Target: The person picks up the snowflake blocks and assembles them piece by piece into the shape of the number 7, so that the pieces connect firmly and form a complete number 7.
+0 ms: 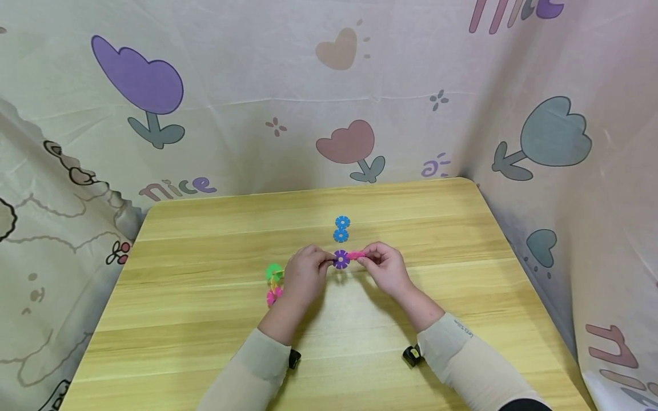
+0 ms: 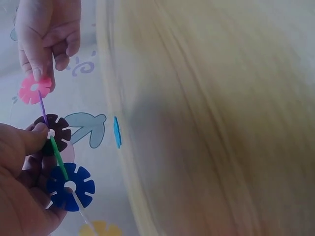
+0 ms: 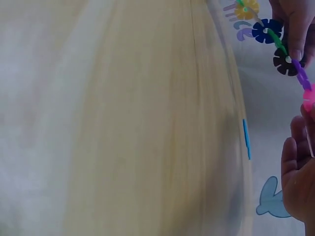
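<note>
A chain of notched plastic snowflake discs runs between the two hands, above the table. My left hand (image 1: 307,275) pinches a black disc (image 2: 60,133) between thumb and fingers. On one side of it, a purple disc (image 1: 341,260) slots into a pink disc (image 2: 35,89), which my right hand (image 1: 386,269) pinches at its edge. Toward the other side follow a green disc (image 2: 59,158), seen edge-on, a dark blue disc (image 2: 71,188) and a yellow disc (image 3: 247,8). Left of my left hand in the head view show a bright green disc (image 1: 274,271) and another pink disc (image 1: 274,296), partly hidden by the wrist.
Two joined blue discs (image 1: 341,228) lie on the wooden table (image 1: 205,342) just beyond the hands. Behind the table and at its sides hangs a printed cloth (image 1: 247,68) with flowers and hearts.
</note>
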{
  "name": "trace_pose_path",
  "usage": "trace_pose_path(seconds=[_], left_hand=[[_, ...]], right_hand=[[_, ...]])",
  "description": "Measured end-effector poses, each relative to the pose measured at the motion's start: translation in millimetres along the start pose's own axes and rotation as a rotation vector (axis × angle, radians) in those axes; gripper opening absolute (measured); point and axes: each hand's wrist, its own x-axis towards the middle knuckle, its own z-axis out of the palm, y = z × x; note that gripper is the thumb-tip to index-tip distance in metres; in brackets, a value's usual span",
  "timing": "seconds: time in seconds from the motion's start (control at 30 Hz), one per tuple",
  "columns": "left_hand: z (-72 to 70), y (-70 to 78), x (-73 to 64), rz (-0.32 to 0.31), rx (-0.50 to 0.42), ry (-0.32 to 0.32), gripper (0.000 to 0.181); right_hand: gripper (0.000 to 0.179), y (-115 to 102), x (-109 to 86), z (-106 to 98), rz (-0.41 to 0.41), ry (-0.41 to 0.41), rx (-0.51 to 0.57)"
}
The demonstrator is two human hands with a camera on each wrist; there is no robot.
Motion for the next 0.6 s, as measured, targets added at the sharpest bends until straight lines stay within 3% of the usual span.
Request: trace_pose_path(seconds=[0.3, 0.6], left_hand=[[-3.7, 1.9, 1.4, 0.017, -0.05, 0.019, 0.007], [-7.0, 5.2, 3.7, 0.042, -0.056, -0.004, 0.007]], right_hand=[[0.009, -1.7, 0.0, 0.1, 0.018, -0.008, 0.054], [0.007, -4.6, -0.9, 0.1, -0.006, -0.019, 0.064]])
